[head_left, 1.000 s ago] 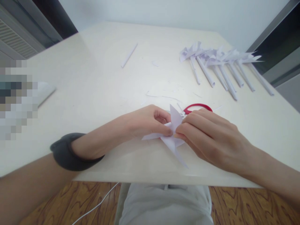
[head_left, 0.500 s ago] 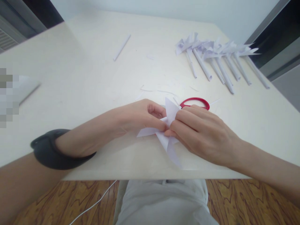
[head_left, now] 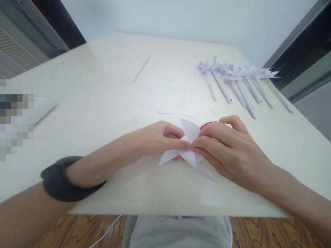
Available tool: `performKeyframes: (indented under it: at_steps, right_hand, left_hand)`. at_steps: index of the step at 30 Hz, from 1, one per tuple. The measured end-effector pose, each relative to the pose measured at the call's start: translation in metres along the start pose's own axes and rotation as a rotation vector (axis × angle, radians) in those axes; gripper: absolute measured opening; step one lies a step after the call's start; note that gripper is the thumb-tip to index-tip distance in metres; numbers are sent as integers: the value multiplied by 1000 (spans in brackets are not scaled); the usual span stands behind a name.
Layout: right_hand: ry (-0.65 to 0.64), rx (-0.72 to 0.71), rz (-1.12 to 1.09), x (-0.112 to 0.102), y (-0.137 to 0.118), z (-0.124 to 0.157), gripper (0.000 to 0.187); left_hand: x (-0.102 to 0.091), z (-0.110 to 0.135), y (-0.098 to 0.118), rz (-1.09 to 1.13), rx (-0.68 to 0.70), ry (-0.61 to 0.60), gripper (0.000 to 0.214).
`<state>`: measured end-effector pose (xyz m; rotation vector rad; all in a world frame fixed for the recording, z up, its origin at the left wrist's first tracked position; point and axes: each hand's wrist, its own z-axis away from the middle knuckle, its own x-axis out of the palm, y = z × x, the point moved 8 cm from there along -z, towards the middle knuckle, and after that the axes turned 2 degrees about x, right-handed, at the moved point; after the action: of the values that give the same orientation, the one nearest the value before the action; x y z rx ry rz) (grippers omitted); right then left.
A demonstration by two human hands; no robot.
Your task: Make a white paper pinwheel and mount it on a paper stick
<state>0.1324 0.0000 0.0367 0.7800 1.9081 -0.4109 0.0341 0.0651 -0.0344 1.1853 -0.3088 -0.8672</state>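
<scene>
A white paper pinwheel (head_left: 190, 128) is held over the near part of the table, its pointed blades spreading up, left and downward. My left hand (head_left: 155, 139) grips it from the left, thumb pressed near the centre and the other fingers partly hidden behind the paper. From the right, my right hand (head_left: 232, 151) pinches at the pinwheel's centre with its fingertips; whether something small sits between them cannot be made out. Just behind the right fingers a red scissors handle (head_left: 206, 125) shows in part, the rest being covered.
Several finished paper pinwheels on rolled paper sticks (head_left: 247, 98) lie in a row at the back right. A single rolled paper stick (head_left: 141, 69) lies farther back. Thin paper scraps (head_left: 178, 114) are scattered mid-table. White paper (head_left: 42, 108) lies at the left, partly pixelated.
The view has tilted up slightly. My right-hand fingers have loosened and spread a little at the pinwheel's centre, and the hand now covers more of the scissors handle. My left hand keeps its hold.
</scene>
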Motion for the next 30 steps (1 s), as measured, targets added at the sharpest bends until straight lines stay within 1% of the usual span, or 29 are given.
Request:
performKeyframes:
  at_steps: [3, 4, 7, 9, 10, 12, 16, 18, 21, 27, 30]
  right_hand:
    - [4, 34, -17, 1, 5, 0, 13]
    - [2, 45, -26, 1, 7, 0, 13]
    - [17, 93, -51, 0, 13, -1, 14]
    - [53, 137, -52, -3, 18, -2, 13]
    - [72, 158, -51, -5, 21, -2, 13]
    - [95, 198, -58, -7, 25, -2, 10]
    - [90, 258, -106, -5, 29, -1, 6]
    - [102, 267, -145, -5, 29, 0, 7]
    - [133, 265, -194, -6, 27, 0, 7]
    - [197, 297, -251, -10, 27, 1, 7]
    - [227, 276, -248, -13, 28, 2, 8]
  left_hand:
    - [1, 0, 2, 29, 4, -45, 27]
    - [-1, 0, 5, 64, 26, -28, 30]
    - [-2, -1, 8, 257, 46, -35, 39]
    - [-2, -1, 10, 344, 55, -47, 40]
    - [-2, -1, 13, 341, 73, -51, 36]
    - [-3, 0, 18, 260, 106, -36, 27]
    - [-12, 2, 23, 31, 126, 101, 15]
    - [-14, 2, 27, -23, 157, 147, 9]
    - [-14, 2, 28, -7, 191, 159, 6]
    - [-8, 3, 32, 100, 244, 102, 10]
    - [-5, 3, 31, 163, 239, 66, 10]
